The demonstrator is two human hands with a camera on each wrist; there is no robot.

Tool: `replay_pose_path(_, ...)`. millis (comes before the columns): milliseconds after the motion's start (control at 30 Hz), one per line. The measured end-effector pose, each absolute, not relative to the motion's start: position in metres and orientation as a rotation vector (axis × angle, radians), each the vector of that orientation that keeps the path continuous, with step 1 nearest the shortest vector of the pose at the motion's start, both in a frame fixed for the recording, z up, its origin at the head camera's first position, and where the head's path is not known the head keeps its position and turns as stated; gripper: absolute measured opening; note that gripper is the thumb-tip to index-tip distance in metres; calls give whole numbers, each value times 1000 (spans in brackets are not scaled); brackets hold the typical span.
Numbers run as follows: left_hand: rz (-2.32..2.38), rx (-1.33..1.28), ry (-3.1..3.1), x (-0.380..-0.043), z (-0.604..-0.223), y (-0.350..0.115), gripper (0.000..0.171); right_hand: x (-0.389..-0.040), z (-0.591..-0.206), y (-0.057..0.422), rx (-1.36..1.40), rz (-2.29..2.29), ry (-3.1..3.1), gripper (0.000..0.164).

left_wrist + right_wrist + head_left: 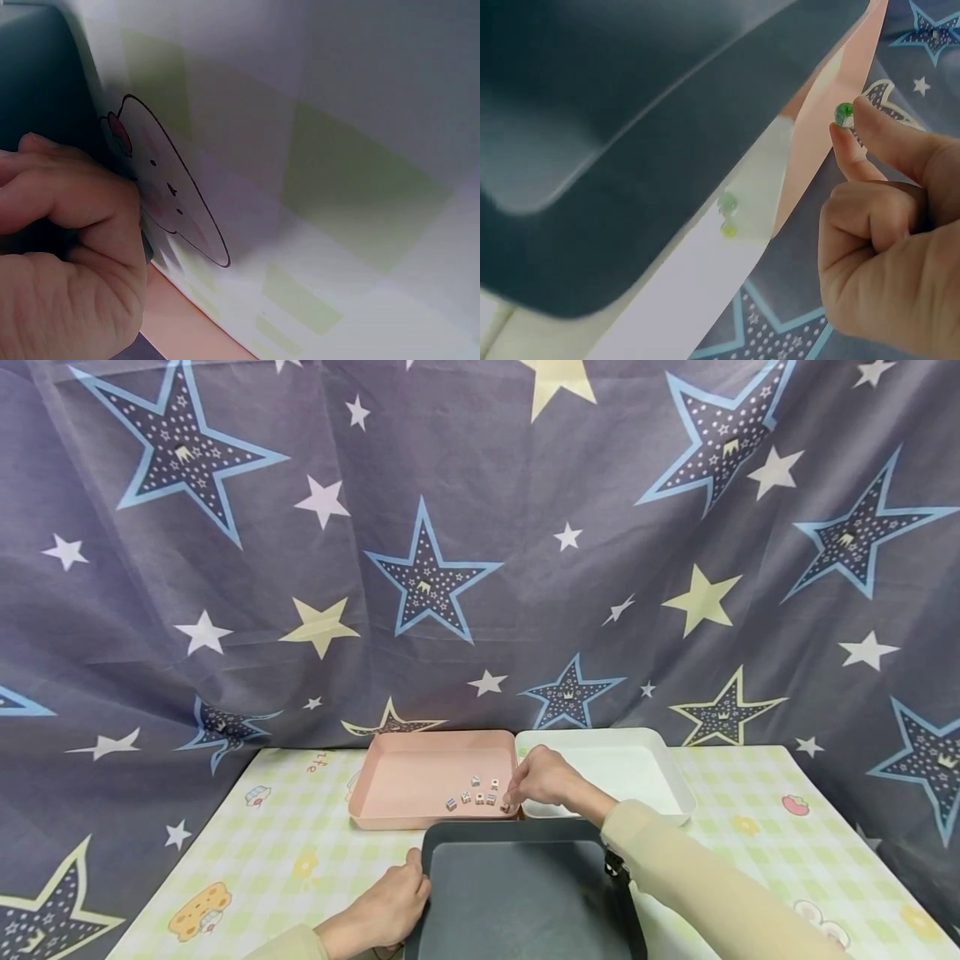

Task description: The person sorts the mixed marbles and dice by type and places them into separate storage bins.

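Observation:
My right hand (546, 779) reaches over the dark tray to where the pink tray (420, 760) and the white tray (600, 743) meet. Its thumb and index finger pinch a small green glass marble (844, 115), clear in the right wrist view. Several small white dice (466, 797) lie in the right part of the pink tray, left of these fingertips. In the right wrist view, two greenish marbles (727, 202) show in the white tray. My left hand (388, 902) grips the left rim of the dark grey tray (525, 893), its fingers curled at the edge.
The trays stand on a table with a green-and-white checked cloth (255, 860). The dark tray is in front, close to the pink and white trays behind it. A star-patterned curtain (465, 468) hangs behind the table.

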State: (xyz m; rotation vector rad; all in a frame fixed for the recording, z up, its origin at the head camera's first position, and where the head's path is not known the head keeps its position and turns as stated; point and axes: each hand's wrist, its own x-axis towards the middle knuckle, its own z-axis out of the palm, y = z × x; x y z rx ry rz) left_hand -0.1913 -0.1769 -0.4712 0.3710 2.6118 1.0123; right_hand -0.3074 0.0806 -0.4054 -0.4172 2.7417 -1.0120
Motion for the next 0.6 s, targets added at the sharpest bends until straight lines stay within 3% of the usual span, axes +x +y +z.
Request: replay_pose_path(600, 1016, 388, 2609, -191, -471, -177, 12, -321, -415, 116, -226, -1002, 2833, 13)
